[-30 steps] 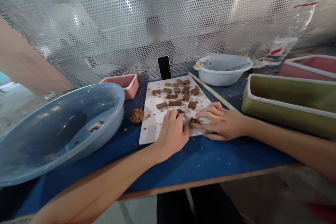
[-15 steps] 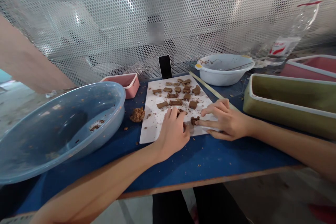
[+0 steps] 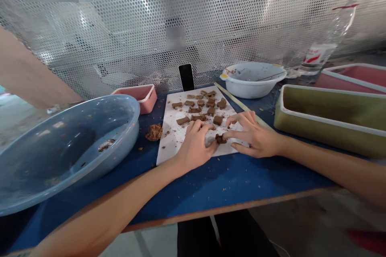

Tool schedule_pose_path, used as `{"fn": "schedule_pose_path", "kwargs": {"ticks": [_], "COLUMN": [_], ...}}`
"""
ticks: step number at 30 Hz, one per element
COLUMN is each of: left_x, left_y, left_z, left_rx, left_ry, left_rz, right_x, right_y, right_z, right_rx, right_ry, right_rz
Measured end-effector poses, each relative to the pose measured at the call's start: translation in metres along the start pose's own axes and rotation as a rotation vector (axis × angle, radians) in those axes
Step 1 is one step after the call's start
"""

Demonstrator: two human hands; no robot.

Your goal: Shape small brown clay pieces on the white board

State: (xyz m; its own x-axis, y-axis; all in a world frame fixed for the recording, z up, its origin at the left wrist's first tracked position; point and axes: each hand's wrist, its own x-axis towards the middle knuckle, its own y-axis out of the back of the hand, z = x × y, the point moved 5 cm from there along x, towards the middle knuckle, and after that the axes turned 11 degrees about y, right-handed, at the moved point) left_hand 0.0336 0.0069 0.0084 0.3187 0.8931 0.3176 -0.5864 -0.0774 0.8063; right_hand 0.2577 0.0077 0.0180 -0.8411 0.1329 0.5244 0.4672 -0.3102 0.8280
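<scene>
A small dark brown dough-like piece lies on the near part of a white board. My left hand rests over the board from the left, its thumb tip against this piece and its index finger held apart from the thumb. From the other side, an outstretched finger of my right hand touches the piece, the other fingers spread. Beyond the hands, several brown shaped pieces lie in loose rows among crumbs. A rough brown lump sits at the board's left edge.
A large blue basin stands on the left, near a small pink tray. A phone leans upright behind the board. At the right are a pale stick, a white basin, a green trough and a plastic bottle.
My left thumb has moved right, onto the small dark piece, and has opened away from the index finger. My right hand stays beside the piece. The whole view has shifted slightly.
</scene>
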Motion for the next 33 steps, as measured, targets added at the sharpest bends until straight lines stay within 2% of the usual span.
{"fn": "schedule_pose_path", "kwargs": {"ticks": [3,7,11,15,21,33], "left_x": [-0.001,0.004,0.016,0.033,0.047,0.047], "left_y": [0.001,0.001,0.004,0.01,0.015,0.013], "left_z": [0.003,0.003,-0.002,-0.006,0.001,0.004], "left_rx": [0.013,0.045,0.075,0.092,0.099,0.144], "left_ry": [-0.042,-0.09,-0.181,-0.259,-0.259,-0.278], "left_rz": [-0.001,-0.044,-0.105,-0.177,-0.273,-0.34], "right_x": [-0.001,-0.002,-0.002,-0.001,-0.001,-0.001], "right_y": [-0.002,-0.005,-0.006,-0.005,-0.005,-0.001], "right_z": [0.001,0.006,0.012,0.015,0.019,0.019], "right_rx": [0.008,0.011,-0.003,0.018,0.064,0.074], "right_ry": [-0.024,-0.145,-0.272,-0.336,-0.386,-0.389], "right_rz": [-0.006,0.014,0.078,0.126,0.121,0.134]}}
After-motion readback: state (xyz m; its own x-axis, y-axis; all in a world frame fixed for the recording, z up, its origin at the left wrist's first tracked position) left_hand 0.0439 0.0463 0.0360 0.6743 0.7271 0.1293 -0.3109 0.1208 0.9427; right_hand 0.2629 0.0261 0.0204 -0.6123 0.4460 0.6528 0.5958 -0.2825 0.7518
